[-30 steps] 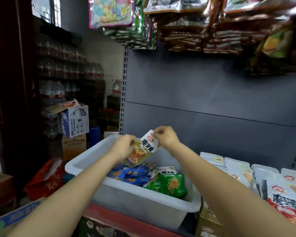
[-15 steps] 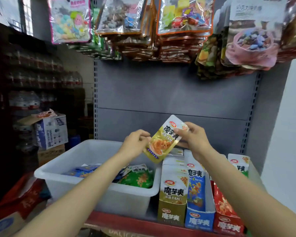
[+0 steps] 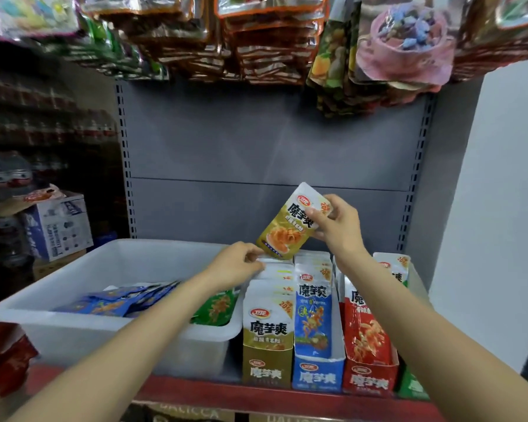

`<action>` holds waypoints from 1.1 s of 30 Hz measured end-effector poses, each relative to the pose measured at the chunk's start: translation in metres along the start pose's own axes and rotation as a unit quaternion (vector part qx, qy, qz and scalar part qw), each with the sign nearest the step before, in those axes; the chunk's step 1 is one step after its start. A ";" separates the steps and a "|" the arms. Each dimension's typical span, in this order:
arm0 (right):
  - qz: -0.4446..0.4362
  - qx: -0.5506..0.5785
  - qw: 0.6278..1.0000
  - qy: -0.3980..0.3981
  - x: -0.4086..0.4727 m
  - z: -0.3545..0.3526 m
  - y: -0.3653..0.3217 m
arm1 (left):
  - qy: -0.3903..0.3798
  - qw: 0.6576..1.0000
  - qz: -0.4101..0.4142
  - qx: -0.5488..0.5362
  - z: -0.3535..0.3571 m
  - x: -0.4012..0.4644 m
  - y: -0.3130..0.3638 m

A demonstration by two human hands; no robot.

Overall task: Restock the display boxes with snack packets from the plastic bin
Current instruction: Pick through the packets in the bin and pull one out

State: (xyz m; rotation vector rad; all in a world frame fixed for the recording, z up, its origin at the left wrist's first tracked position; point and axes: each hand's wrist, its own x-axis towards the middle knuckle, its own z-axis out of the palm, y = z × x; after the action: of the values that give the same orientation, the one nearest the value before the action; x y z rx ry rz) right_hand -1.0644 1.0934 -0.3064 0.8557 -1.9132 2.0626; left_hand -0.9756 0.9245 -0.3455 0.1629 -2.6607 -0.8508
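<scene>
Backdrop: grey slotted shelf panel behind everything, with hanging bags of sweets along the top edge of the head view.
Shelf: red shelf edge carries the bin and the boxes side by side.
Plastic bin: white plastic bin on the left, touching the gold box; blue packets and a green packet lie inside it.
Display boxes: gold display box, blue display box, red display box and a green display box at the far right, each with upright packets in it.
Gold packet: gold snack packet held tilted in the air above the rear of the gold box's row, well clear of the bin.
Right hand: right hand pinches the packet's upper right edge, thumb on its front, fingers curled behind.
Left hand: left hand is at the packet's lower left corner, fingertips curled at the tops of the packets in the gold row; whether it grips the corner I cannot tell.
Left background: cardboard carton and dim rows of bottles.
</scene>
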 end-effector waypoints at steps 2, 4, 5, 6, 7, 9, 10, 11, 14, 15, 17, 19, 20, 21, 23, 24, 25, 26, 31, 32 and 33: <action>-0.014 -0.015 1.000 -0.022 0.003 0.001 -0.003 | 0.002 1.000 0.012 0.006 0.000 -0.003 0.001; -0.025 -0.009 0.999 -0.033 0.006 0.001 -0.008 | 0.002 1.000 0.022 0.000 0.000 -0.007 0.000; -0.030 -0.006 0.999 -0.036 0.008 0.001 -0.009 | 0.004 1.000 0.028 -0.002 -0.001 -0.009 0.000; -0.034 -0.005 0.999 -0.041 0.009 0.000 -0.010 | 0.006 0.999 0.033 -0.007 -0.001 -0.011 -0.001; -0.035 -0.006 0.998 -0.049 0.010 -0.001 -0.010 | 0.008 0.999 0.037 -0.014 -0.001 -0.012 -0.002; -0.027 -0.022 0.996 -0.083 0.010 -0.001 -0.008 | 0.006 0.999 0.044 -0.029 -0.001 -0.015 -0.004; -0.018 -0.045 0.993 -0.111 0.010 0.000 -0.006 | 0.005 0.998 0.046 -0.032 0.000 -0.015 -0.005; -0.008 -0.073 0.987 -0.140 0.011 0.001 -0.002 | 0.003 0.998 0.047 -0.034 0.001 -0.016 -0.006; 0.010 -0.131 0.977 -0.169 0.012 0.005 0.007 | -0.003 0.998 0.038 -0.047 0.001 -0.018 -0.006; 0.011 -0.142 0.977 -0.161 0.014 0.006 0.008 | -0.005 0.998 0.033 -0.048 0.001 -0.019 -0.005; 0.015 -0.149 0.977 -0.154 0.015 0.008 0.006 | -0.014 0.999 0.023 -0.046 0.000 -0.021 -0.004; 0.012 -0.146 0.976 -0.163 0.014 0.009 0.001 | -0.023 0.999 0.016 -0.038 -0.002 -0.021 -0.002; 0.005 -0.145 0.975 -0.169 0.013 0.011 -0.003 | -0.026 0.999 0.012 -0.035 -0.002 -0.020 -0.001; -0.003 -0.145 0.974 -0.174 0.011 0.012 -0.006 | -0.028 0.999 0.008 -0.035 -0.003 -0.020 0.000; -0.017 -0.143 0.974 -0.175 0.009 0.016 -0.010 | -0.028 0.999 -0.001 -0.040 -0.002 -0.020 0.002; -0.021 -0.140 0.975 -0.170 0.008 0.018 -0.012 | -0.027 0.999 -0.002 -0.037 -0.002 -0.021 0.003; -0.021 -0.138 0.977 -0.163 0.008 0.019 -0.013 | -0.026 0.999 0.001 -0.032 -0.002 -0.021 0.004; -0.021 -0.139 0.977 -0.159 0.008 0.020 -0.013 | -0.025 0.999 0.003 -0.028 -0.002 -0.021 0.004; -0.018 -0.151 0.975 -0.162 0.009 0.023 -0.016 | -0.026 0.999 0.005 -0.043 -0.002 -0.023 0.002; -0.014 -0.161 0.973 -0.166 0.008 0.023 -0.016 | -0.025 0.999 0.007 -0.043 -0.002 -0.024 0.002; -0.006 -0.173 0.970 -0.168 0.007 0.023 -0.014 | -0.024 0.999 0.008 -0.044 -0.001 -0.026 0.002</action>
State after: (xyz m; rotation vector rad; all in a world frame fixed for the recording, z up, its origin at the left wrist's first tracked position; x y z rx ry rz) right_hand -1.0565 1.0712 -0.2914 1.1779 -2.3368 1.5771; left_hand -0.9512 0.9304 -0.3508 0.1022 -2.6589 -0.9752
